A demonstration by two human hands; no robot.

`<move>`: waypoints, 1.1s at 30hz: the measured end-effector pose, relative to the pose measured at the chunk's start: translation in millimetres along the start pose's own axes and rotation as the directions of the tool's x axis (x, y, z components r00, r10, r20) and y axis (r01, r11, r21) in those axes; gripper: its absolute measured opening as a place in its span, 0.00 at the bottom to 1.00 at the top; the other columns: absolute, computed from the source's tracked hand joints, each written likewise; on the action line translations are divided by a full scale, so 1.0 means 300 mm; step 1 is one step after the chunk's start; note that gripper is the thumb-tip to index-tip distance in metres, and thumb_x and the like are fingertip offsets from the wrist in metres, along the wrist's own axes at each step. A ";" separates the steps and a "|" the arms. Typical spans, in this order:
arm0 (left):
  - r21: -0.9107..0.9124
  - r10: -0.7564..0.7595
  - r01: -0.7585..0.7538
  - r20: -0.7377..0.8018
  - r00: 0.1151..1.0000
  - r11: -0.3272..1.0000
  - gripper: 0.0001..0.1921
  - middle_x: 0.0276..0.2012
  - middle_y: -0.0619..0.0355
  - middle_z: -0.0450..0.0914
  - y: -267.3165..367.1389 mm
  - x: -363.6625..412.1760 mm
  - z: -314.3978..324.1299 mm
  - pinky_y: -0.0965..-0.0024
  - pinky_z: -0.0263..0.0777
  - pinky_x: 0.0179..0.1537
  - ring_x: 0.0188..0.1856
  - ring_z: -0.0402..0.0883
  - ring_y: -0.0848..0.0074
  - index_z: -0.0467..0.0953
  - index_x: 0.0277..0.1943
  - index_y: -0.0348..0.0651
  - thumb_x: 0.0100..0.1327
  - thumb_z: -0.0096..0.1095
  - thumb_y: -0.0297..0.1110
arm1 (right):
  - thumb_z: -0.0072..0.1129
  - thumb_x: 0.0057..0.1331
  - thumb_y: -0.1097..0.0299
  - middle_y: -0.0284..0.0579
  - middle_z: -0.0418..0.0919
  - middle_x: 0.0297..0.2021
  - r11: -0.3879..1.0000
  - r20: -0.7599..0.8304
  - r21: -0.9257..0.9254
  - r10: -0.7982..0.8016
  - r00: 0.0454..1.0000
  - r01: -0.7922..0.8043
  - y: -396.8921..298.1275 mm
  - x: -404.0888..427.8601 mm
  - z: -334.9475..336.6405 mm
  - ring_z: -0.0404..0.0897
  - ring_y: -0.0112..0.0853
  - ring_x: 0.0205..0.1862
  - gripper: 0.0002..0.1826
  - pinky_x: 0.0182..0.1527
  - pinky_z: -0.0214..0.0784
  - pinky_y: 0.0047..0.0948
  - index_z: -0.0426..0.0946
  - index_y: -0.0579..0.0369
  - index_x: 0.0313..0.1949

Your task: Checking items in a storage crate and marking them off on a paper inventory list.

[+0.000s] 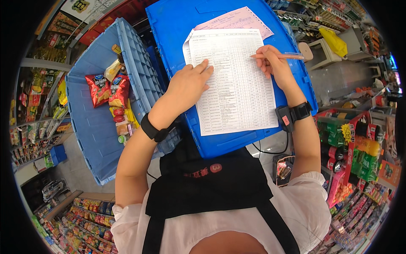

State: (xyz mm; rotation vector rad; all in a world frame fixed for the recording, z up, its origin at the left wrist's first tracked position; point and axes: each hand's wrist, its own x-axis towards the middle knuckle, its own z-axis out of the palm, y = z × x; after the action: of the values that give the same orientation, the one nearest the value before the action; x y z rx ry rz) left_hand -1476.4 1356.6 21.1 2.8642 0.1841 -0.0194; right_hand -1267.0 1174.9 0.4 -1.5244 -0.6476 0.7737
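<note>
White printed sheets [238, 104] with a table of rows lie on the lid of a blue plastic crate [177, 41]. A pink form [228, 22] with a perforated edge shows beneath their top end. My left hand [189, 85] rests flat on the left side of the top sheet, fingers apart and nothing held. In my right hand [273, 65] is a pen [293, 56], its tip over the right part of the sheet. Both of my wrists wear black bands; the right one carries a small black device [284, 119].
An open blue crate [92, 133] at left holds red snack bags [119, 90] and other packets. Shelves of packaged goods [92, 219] and drink bottles [364, 165] stand around. A black cable [272, 153] hangs below the lid's right side.
</note>
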 end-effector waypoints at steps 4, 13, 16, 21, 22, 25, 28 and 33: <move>0.029 0.042 -0.042 -0.006 0.999 0.999 0.24 0.61 0.51 0.69 0.005 -0.024 0.004 0.66 0.70 0.51 0.46 0.75 0.59 0.71 0.57 0.40 0.56 0.63 0.29 | 0.41 0.71 0.59 0.33 0.72 0.25 1.000 0.003 0.000 0.002 1.000 -0.002 0.003 0.000 0.000 0.66 0.15 0.21 0.15 0.17 0.57 0.12 0.71 0.58 0.39; 0.019 0.104 -0.104 -0.014 0.994 0.994 0.21 0.57 0.48 0.71 0.023 -0.074 -0.004 0.63 0.70 0.52 0.50 0.75 0.58 0.74 0.54 0.41 0.55 0.63 0.28 | 0.41 0.71 0.58 0.33 0.72 0.25 1.000 0.003 -0.023 -0.018 1.000 0.018 0.002 0.002 -0.003 0.66 0.14 0.21 0.16 0.18 0.57 0.12 0.71 0.59 0.41; 0.017 0.105 -0.106 0.009 0.994 0.994 0.22 0.57 0.47 0.72 0.039 -0.097 -0.008 0.63 0.71 0.51 0.49 0.75 0.57 0.74 0.54 0.41 0.54 0.64 0.28 | 0.42 0.71 0.58 0.33 0.72 0.25 0.999 0.008 -0.013 -0.031 0.999 0.031 0.003 0.005 -0.004 0.66 0.14 0.21 0.16 0.18 0.57 0.12 0.71 0.59 0.41; 0.018 0.114 -0.114 0.001 0.993 0.993 0.22 0.54 0.47 0.73 0.064 -0.127 -0.008 0.63 0.71 0.49 0.48 0.75 0.58 0.74 0.53 0.40 0.53 0.65 0.27 | 0.42 0.71 0.58 0.33 0.72 0.25 0.999 0.008 -0.020 -0.029 1.000 0.029 0.001 0.005 -0.002 0.66 0.14 0.21 0.16 0.17 0.57 0.11 0.71 0.60 0.41; 0.016 0.099 -0.099 0.030 0.995 0.995 0.22 0.52 0.47 0.73 0.070 -0.128 -0.013 0.63 0.72 0.49 0.48 0.75 0.58 0.74 0.53 0.39 0.53 0.65 0.27 | 0.42 0.71 0.58 0.33 0.72 0.25 0.999 0.008 -0.020 -0.028 1.000 0.028 0.001 0.003 -0.001 0.66 0.14 0.21 0.16 0.17 0.57 0.11 0.71 0.60 0.41; 0.011 0.071 -0.072 0.067 0.995 0.997 0.22 0.51 0.48 0.74 0.087 -0.129 -0.018 0.63 0.72 0.49 0.47 0.75 0.58 0.74 0.52 0.37 0.52 0.66 0.27 | 0.42 0.71 0.58 0.33 0.72 0.25 0.999 0.008 -0.010 -0.034 0.999 0.034 0.001 0.003 -0.003 0.66 0.14 0.21 0.16 0.17 0.57 0.12 0.72 0.60 0.41; 0.020 0.088 -0.088 0.025 0.996 0.996 0.20 0.51 0.48 0.74 0.098 -0.123 -0.002 0.64 0.72 0.48 0.47 0.75 0.59 0.74 0.49 0.35 0.52 0.65 0.27 | 0.42 0.71 0.58 0.33 0.72 0.25 0.999 0.007 -0.020 -0.046 0.999 0.046 0.004 0.004 -0.004 0.66 0.14 0.21 0.16 0.17 0.57 0.12 0.72 0.60 0.41; 0.095 0.133 -0.125 -0.076 0.988 0.988 0.15 0.54 0.45 0.73 0.107 -0.117 0.042 0.63 0.72 0.48 0.46 0.75 0.59 0.72 0.43 0.34 0.52 0.65 0.27 | 0.42 0.71 0.58 0.33 0.72 0.24 0.999 0.007 -0.024 -0.028 1.000 0.028 0.000 -0.001 0.001 0.66 0.14 0.21 0.16 0.17 0.57 0.11 0.72 0.60 0.40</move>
State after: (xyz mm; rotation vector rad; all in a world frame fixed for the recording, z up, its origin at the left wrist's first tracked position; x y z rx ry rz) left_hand -1507.0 1318.1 18.5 2.9628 0.0134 0.1180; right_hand -1267.3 1174.7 0.4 -1.5322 -0.6844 0.7521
